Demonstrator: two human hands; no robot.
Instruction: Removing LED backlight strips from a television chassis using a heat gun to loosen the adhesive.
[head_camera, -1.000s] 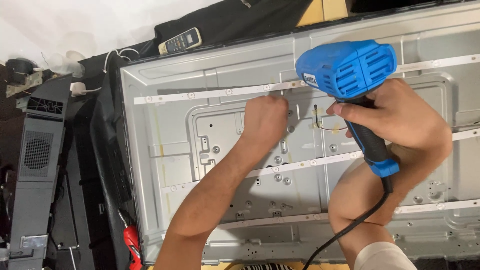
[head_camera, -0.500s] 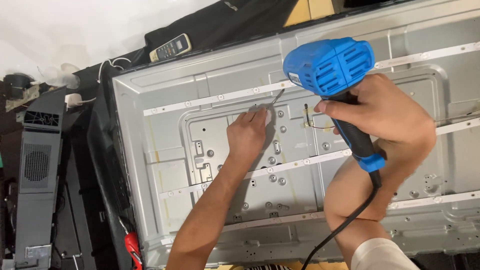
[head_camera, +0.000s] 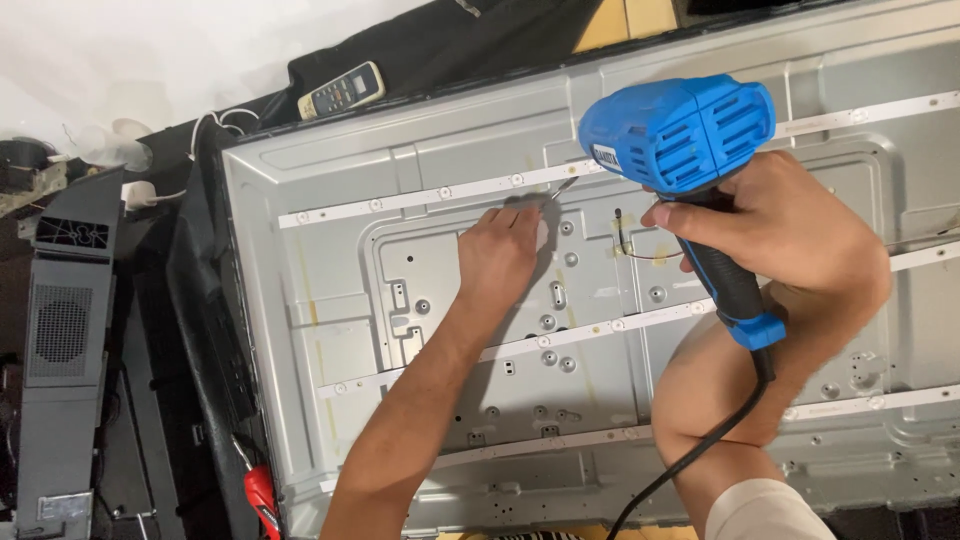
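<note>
The right hand (head_camera: 790, 235) has its grip closed on a glossy blue ribbed plastic drill (head_camera: 685, 135); the left hand (head_camera: 500, 250), grip pinched narrow, presses a thin white strip (head_camera: 420, 197) on the stamped grey metal panel (head_camera: 330, 290) just beside it.

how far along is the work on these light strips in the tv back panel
Done: the metal back panel lies open and bare. In hand: the right hand aims a blue heat gun at the top light strip, where the left hand works a thin tool. Left: the lower strips sit untouched.
</note>
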